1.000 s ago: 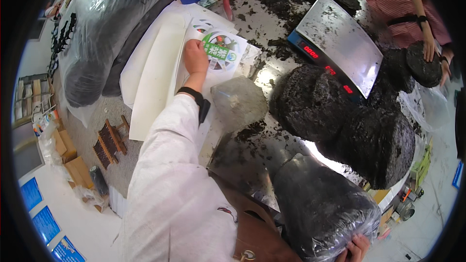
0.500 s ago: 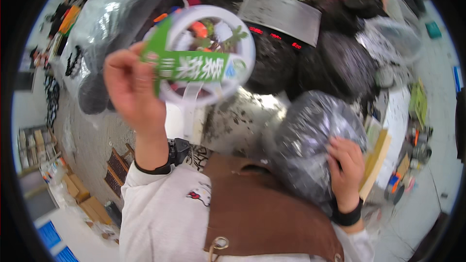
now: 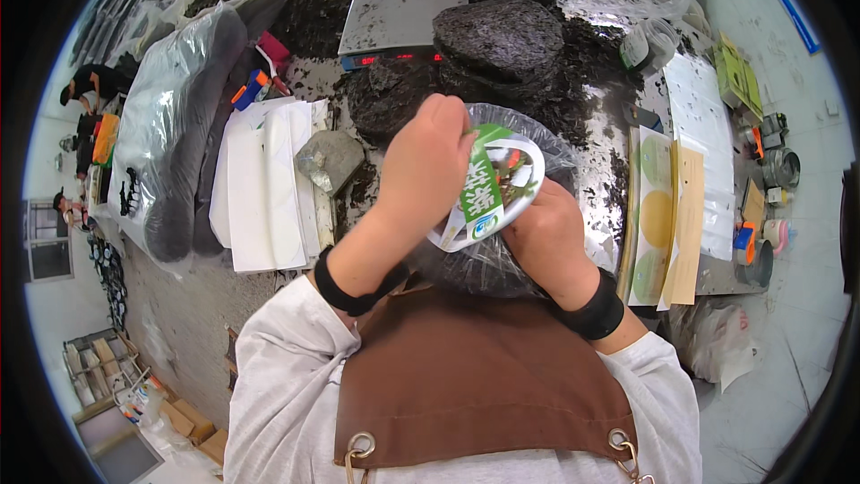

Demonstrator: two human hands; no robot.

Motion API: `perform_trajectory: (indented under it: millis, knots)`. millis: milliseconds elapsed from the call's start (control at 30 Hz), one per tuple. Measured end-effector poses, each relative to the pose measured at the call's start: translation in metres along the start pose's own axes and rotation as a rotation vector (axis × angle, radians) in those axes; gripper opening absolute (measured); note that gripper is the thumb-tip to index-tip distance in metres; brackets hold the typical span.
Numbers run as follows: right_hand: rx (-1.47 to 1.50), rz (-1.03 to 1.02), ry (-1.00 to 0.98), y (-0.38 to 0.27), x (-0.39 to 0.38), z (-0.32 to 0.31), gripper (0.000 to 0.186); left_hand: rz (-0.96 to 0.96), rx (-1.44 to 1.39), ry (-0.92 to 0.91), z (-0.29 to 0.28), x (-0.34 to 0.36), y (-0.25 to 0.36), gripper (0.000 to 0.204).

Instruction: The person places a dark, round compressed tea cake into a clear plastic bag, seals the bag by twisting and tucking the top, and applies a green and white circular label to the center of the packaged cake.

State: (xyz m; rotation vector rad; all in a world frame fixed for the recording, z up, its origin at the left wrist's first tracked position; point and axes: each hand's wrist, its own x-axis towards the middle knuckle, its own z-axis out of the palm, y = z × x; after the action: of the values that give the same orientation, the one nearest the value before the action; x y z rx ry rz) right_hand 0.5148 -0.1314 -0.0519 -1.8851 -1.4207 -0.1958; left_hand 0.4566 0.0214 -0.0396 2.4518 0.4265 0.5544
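Observation:
Upright between my hands is a round label [image 3: 484,202] with a white rim, a green band and pictures of food. My left hand [image 3: 428,157] pinches its upper left edge. Close against its lower right side is my right hand [image 3: 551,242], fingers curled; the tips are hidden behind the label, so what they grip is not visible. Behind and below the label sits a clear plastic bag [image 3: 551,139] with dark contents, in front of my brown apron [image 3: 484,376]. Most of the bag is covered by my hands and the label.
A digital scale [image 3: 394,20] stands beyond, with dark round lumps [image 3: 498,36] beside it and dark shreds scattered around. White sheets [image 3: 264,188] and a stone-like block [image 3: 330,161] lie left. Large filled plastic bags [image 3: 175,134] stand farther left; label strips [image 3: 652,215] lie right.
The label has come down and right from its raised position on the left, onto the bag. My right hand has moved left along the bag to the label. The view has shifted.

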Motion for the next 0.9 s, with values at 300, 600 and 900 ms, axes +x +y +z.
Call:
perform_trajectory:
  millis: [300,600,900]
  knots:
    - [-0.055,-0.087,-0.042,0.014,-0.01,-0.004,0.018,0.418,0.087,-0.244,0.006,-0.028,-0.005,0.053]
    - [-0.145,-0.05,-0.226,-0.01,0.002,-0.059,0.051,0.392,0.324,-0.385,0.001,-0.027,0.01,0.068]
    - [0.032,0.299,0.18,0.032,-0.068,-0.078,0.048,-0.253,-0.826,-0.107,-0.05,-0.004,-0.084,0.059]
